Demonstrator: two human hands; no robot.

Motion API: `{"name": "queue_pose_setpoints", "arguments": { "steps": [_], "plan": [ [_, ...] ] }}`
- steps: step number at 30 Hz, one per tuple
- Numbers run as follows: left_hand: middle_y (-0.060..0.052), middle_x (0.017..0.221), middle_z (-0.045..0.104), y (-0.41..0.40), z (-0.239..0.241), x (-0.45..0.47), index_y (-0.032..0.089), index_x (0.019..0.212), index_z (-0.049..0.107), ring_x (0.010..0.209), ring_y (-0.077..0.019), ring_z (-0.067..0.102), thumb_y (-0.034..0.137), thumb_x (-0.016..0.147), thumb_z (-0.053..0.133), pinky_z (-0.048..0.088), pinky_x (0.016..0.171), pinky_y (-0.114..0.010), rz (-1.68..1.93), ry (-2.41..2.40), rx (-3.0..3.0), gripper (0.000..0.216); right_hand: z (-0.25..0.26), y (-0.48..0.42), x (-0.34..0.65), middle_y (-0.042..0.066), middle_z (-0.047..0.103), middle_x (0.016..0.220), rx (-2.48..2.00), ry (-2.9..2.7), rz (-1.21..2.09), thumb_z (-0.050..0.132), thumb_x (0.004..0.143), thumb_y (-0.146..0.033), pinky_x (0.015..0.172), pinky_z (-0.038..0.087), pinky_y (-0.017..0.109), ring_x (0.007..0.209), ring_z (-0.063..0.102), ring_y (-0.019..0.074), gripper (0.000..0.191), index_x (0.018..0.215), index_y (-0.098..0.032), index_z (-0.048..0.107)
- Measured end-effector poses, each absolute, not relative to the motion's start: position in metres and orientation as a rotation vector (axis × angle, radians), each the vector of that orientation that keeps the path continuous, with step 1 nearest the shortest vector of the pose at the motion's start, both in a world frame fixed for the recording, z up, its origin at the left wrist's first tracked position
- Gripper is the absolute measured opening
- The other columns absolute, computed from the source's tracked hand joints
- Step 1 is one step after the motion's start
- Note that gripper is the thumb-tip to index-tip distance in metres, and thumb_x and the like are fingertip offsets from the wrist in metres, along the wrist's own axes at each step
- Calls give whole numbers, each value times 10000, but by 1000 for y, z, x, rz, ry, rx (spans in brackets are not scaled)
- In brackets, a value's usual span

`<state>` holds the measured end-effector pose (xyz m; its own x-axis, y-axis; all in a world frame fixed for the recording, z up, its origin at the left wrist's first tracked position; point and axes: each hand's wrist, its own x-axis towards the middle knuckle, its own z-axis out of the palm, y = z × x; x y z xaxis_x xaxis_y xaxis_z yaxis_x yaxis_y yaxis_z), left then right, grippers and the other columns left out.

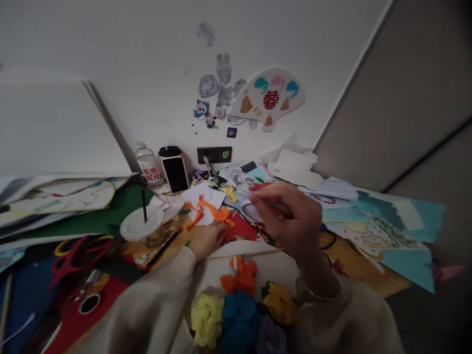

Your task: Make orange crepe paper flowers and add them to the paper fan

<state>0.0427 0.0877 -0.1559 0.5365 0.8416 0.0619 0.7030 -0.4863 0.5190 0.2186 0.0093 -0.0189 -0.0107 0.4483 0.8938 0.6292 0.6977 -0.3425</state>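
Note:
My left hand (208, 241) rests low over the table, its curled fingers against a strip of crumpled orange crepe paper (221, 215); the fingertips are partly hidden. Raised to the right, my right hand (291, 219) has thumb and forefinger pinched together. A shiny clear curved piece (244, 186) shows by these fingertips, but I cannot make out what they hold. Just below them is a pale roll (250, 209) that looks like tape. Close to my body sit crepe paper flowers: orange (239, 275), pale yellow (207, 318), blue (240, 319), golden yellow (280, 302) and purple (272, 335).
At left are red-handled scissors (79, 258), a lidded cup with a black straw (142, 223), a bottle (148, 167) and a stack of papers (55, 201). Painted blue sheets (391, 236) lie at right. A fan-shaped cutout (271, 98) hangs on the wall above a socket (215, 155).

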Motion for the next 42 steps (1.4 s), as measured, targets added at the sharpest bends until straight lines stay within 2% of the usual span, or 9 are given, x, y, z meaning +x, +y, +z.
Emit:
{"name": "queue_pose_setpoints", "arguments": {
  "steps": [8, 14, 20, 27, 29, 31, 34, 38, 42],
  "plan": [
    [-97, 905, 637, 92, -175, 50, 169, 816, 608, 795, -211, 578, 359, 823, 532, 381, 712, -297, 503, 1408, 2272, 205, -19, 9, 217, 5, 678, 775, -895, -1673, -162, 609, 825, -174, 695, 524, 283, 742, 637, 151, 67, 815, -232, 640],
    [-14, 643, 558, 97, -166, 47, 162, 637, 544, 634, -149, 511, 293, 803, 534, 357, 618, -257, 845, 1339, 2053, 211, -18, 11, 219, 10, 682, 794, -924, -1723, -138, 601, 835, -184, 732, 509, 280, 776, 635, 153, 62, 820, -227, 643],
    [62, 540, 408, 93, -118, 39, 181, 743, 485, 460, -76, 378, 404, 868, 456, 317, 457, -190, 1173, 1163, 1746, 258, -21, 15, 217, 19, 687, 847, -998, -1878, 12, 563, 858, -184, 730, 479, 259, 813, 629, 145, 89, 845, -204, 648],
    [79, 461, 381, 63, -89, 34, 170, 737, 557, 401, -43, 316, 378, 793, 646, 250, 398, -155, 1405, 663, 1345, 233, -21, 15, 207, 34, 680, 970, -907, -2010, 637, 556, 832, -167, 795, 477, 243, 919, 621, 149, 90, 844, -185, 644],
    [76, 469, 383, 58, -87, 33, 167, 724, 569, 414, -43, 323, 376, 789, 654, 264, 409, -157, 1404, 650, 1388, 234, -19, 13, 206, 34, 672, 973, -874, -1963, 790, 554, 829, -185, 738, 483, 227, 872, 619, 138, 76, 813, -180, 628],
    [63, 496, 416, 55, -86, 32, 165, 714, 574, 439, -49, 352, 380, 784, 659, 279, 421, -163, 1408, 674, 1442, 242, -18, 13, 206, 28, 662, 927, -890, -1915, 884, 547, 837, -229, 617, 463, 205, 707, 588, 104, 94, 797, -174, 612],
    [47, 543, 460, 53, -84, 29, 165, 722, 582, 467, -59, 385, 396, 769, 668, 297, 432, -177, 1399, 711, 1531, 252, -18, 13, 206, 18, 630, 861, -926, -1883, 933, 553, 834, -266, 475, 358, 183, 521, 439, 50, 120, 798, -162, 601],
    [46, 541, 460, 51, -81, 27, 165, 716, 576, 460, -64, 373, 412, 779, 650, 303, 438, -191, 1360, 734, 1643, 265, -21, 15, 206, 9, 585, 834, -914, -1850, 960, 560, 836, -294, 425, 259, 187, 481, 328, 33, 147, 804, -154, 592],
    [47, 550, 466, 47, -78, 27, 170, 696, 548, 464, -64, 364, 405, 797, 629, 312, 452, -195, 1343, 708, 1709, 268, -23, 15, 208, 9, 588, 812, -946, -1843, 970, 574, 829, -338, 413, 232, 200, 470, 317, 41, 178, 798, -165, 603]
  ]
}}
